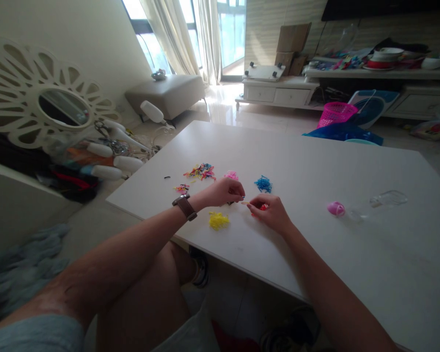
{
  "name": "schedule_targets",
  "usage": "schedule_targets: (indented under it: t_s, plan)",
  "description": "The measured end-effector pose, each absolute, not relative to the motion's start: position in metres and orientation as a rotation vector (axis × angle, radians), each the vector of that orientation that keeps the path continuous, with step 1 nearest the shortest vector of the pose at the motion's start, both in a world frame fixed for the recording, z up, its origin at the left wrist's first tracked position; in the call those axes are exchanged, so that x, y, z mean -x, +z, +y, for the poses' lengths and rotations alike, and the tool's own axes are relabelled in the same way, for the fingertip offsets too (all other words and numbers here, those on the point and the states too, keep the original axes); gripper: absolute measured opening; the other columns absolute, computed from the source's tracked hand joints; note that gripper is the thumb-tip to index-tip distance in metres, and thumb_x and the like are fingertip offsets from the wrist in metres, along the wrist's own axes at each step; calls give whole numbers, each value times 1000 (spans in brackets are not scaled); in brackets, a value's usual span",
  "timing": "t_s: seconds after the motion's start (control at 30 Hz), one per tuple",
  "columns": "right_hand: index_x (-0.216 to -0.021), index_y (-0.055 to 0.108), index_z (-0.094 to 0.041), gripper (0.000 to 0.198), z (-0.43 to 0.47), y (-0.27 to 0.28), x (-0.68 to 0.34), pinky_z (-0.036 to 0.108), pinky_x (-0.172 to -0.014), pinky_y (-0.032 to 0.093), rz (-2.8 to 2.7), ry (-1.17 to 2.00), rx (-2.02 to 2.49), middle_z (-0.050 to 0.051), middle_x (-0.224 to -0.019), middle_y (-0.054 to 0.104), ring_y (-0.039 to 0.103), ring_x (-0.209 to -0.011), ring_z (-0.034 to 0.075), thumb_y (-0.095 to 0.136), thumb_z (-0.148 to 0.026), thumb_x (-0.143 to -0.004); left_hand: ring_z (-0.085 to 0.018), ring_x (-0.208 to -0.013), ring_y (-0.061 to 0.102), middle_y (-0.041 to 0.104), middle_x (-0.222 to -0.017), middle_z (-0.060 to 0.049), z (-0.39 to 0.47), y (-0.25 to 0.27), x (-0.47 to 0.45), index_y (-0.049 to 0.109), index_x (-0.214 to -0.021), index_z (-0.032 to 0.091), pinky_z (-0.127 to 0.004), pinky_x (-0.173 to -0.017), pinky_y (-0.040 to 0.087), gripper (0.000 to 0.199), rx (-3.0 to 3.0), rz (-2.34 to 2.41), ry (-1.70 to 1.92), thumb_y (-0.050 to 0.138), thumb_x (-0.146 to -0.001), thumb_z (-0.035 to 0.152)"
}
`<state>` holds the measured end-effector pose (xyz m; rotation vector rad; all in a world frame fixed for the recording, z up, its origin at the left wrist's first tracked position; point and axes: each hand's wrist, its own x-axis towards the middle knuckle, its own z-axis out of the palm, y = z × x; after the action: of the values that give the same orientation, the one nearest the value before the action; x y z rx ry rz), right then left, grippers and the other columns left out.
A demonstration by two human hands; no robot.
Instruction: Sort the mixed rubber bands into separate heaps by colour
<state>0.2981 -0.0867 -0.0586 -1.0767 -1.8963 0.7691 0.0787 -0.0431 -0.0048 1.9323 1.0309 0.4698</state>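
Observation:
My left hand (pixel 227 191), with a watch (pixel 185 206) on its wrist, is pinched closed over the table. A tiny bluish bit shows at its fingertips, too small to name. Close by, my right hand (pixel 271 213) is closed on a small pale-orange piece (pixel 245 203). Around them lie small piles sorted by colour: yellow pieces (pixel 219 221), blue pieces (pixel 264 184), pink pieces (pixel 231 175), and red pieces (pixel 263 207) partly covered by my right hand. Some dark pieces show under my left hand. A mixed-colour pile (pixel 201 171) sits farther left, with a smaller mixed pile (pixel 182 188) nearer me.
On the white table (pixel 315 171) at right lies a clear bottle (pixel 383 200) beside a pink egg-shaped item (pixel 336 209). One black piece (pixel 167 177) lies near the left edge. Beyond the table stand a pink basket (pixel 335 113) and a grey bench (pixel 168 93).

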Motion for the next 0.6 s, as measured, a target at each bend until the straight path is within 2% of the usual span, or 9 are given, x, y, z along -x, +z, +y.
schedule_targets:
  t_s: [0.17, 0.33, 0.6]
  plan:
    - [-74, 73, -19, 13, -86, -58, -299, 26, -60, 45, -1906, 794, 1030, 2, -70, 71, 61, -63, 13, 68, -25, -86, -14, -71, 66, 73, -75, -6, -45, -10, -82, 73, -88, 11, -23, -63, 48, 16, -1745, 927, 473, 78, -77, 22]
    - [-77, 74, -19, 12, -86, -58, -299, 25, -60, 45, -1917, 818, 1014, 2, -71, 71, 61, -64, 13, 69, -24, -86, -11, -66, 62, 70, -70, -3, -48, -13, -88, 73, -85, 11, -22, -62, 47, 15, -1747, 894, 492, 79, -74, 18]
    - [-72, 71, -20, 17, -88, -54, -299, 27, -61, 45, -1930, 775, 1045, 2, -68, 70, 60, -63, 14, 69, -27, -87, -14, -67, 65, 73, -72, -5, -35, -4, -69, 75, -86, 12, -23, -60, 48, 17, -1849, 984, 455, 79, -75, 25]
